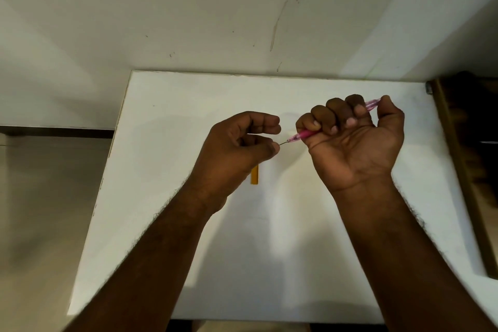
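My right hand (353, 140) is curled in a fist round a pink translucent mechanical pencil (304, 134), palm turned up, with its thumb on the pencil's rear end at the upper right. The pencil's tip points left and down. A thin dark lead (283, 142) sticks out of the tip. My left hand (239, 148) pinches the free end of that lead between thumb and forefinger. Both hands hover over the middle of a white table (167, 170). A small yellow case (254, 176) lies on the table, partly hidden under my left hand.
The table stands against a pale wall (215, 13) at the back. A dark wooden piece of furniture (469, 159) runs along the table's right edge. Tiled floor (48, 197) lies beyond the left edge.
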Demonstrator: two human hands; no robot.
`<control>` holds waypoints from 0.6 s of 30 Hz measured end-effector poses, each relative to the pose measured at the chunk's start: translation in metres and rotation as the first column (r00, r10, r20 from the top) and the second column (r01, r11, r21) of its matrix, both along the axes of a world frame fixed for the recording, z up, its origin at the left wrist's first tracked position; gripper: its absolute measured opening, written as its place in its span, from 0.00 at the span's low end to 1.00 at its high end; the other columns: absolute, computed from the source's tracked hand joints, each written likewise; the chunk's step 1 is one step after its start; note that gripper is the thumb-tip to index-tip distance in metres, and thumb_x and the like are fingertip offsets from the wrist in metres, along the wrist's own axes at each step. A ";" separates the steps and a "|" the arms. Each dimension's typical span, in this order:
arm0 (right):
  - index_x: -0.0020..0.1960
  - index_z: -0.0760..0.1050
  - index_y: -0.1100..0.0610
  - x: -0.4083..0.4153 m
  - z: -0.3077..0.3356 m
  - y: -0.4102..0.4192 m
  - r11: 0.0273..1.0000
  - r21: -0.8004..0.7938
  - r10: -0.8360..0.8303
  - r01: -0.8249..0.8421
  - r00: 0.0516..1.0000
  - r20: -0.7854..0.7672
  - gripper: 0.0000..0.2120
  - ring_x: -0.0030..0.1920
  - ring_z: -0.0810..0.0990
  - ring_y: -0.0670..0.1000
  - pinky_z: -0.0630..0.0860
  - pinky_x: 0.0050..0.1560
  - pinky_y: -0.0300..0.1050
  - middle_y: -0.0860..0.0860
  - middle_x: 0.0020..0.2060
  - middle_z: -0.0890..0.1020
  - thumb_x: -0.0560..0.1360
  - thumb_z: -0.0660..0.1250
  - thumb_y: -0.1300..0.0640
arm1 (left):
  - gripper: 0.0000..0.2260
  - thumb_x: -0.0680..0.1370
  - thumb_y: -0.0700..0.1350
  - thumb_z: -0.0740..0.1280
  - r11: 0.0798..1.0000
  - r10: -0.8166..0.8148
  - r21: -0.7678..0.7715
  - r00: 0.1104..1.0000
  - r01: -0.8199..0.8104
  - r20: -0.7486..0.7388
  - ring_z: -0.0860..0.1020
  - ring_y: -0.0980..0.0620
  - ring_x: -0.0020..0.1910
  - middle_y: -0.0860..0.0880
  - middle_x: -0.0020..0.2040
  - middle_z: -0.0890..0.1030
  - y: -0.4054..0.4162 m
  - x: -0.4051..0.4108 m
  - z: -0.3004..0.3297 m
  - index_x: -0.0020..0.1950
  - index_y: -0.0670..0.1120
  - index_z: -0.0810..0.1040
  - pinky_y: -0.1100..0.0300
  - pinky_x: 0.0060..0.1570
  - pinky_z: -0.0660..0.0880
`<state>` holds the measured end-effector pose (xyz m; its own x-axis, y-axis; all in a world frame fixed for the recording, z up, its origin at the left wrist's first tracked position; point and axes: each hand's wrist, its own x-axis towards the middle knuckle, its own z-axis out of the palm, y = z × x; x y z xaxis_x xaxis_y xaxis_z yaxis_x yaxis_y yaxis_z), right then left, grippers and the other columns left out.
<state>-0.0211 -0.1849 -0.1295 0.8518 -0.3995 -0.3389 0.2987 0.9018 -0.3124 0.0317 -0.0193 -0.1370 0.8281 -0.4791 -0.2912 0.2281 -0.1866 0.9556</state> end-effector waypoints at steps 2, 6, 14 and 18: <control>0.34 0.64 0.55 0.000 -0.001 0.000 1.000 0.002 -0.007 0.007 1.000 -0.006 0.21 0.28 0.59 0.50 0.64 0.36 0.44 0.49 0.26 0.63 0.80 0.53 0.43 | 0.16 0.74 0.33 0.73 1.000 0.000 0.002 1.000 0.000 -0.001 0.86 0.53 0.48 0.52 0.55 0.87 0.000 0.000 0.000 0.59 0.47 0.83 0.57 0.54 0.82; 0.34 0.64 0.55 0.000 -0.002 0.001 1.000 -0.008 -0.004 0.004 1.000 -0.002 0.21 0.28 0.60 0.50 0.64 0.36 0.44 0.49 0.26 0.64 0.80 0.52 0.43 | 0.16 0.74 0.34 0.73 1.000 0.003 0.006 1.000 -0.003 -0.005 0.86 0.52 0.48 0.52 0.55 0.87 0.000 0.000 0.000 0.59 0.47 0.83 0.55 0.56 0.82; 0.34 0.64 0.55 0.000 -0.001 0.001 1.000 -0.007 0.004 -0.004 1.000 0.009 0.21 0.28 0.60 0.50 0.64 0.36 0.44 0.49 0.26 0.64 0.80 0.52 0.43 | 0.16 0.74 0.34 0.73 1.000 0.004 0.015 1.000 -0.004 0.007 0.86 0.54 0.48 0.53 0.54 0.87 -0.001 -0.002 0.000 0.59 0.47 0.83 0.58 0.55 0.82; 0.34 0.64 0.55 0.000 0.000 0.001 1.000 -0.020 0.017 -0.017 1.000 0.017 0.22 0.28 0.59 0.50 0.64 0.36 0.44 0.49 0.26 0.63 0.80 0.52 0.42 | 0.15 0.74 0.34 0.73 1.000 0.000 0.015 1.000 0.000 0.012 0.86 0.54 0.48 0.53 0.54 0.87 -0.002 -0.002 -0.001 0.59 0.47 0.83 0.59 0.53 0.82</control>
<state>-0.0214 -0.1834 -0.1296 0.8639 -0.3915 -0.3169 0.2889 0.9005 -0.3250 0.0300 -0.0215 -0.1382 0.8314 -0.4750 -0.2884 0.2167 -0.2008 0.9554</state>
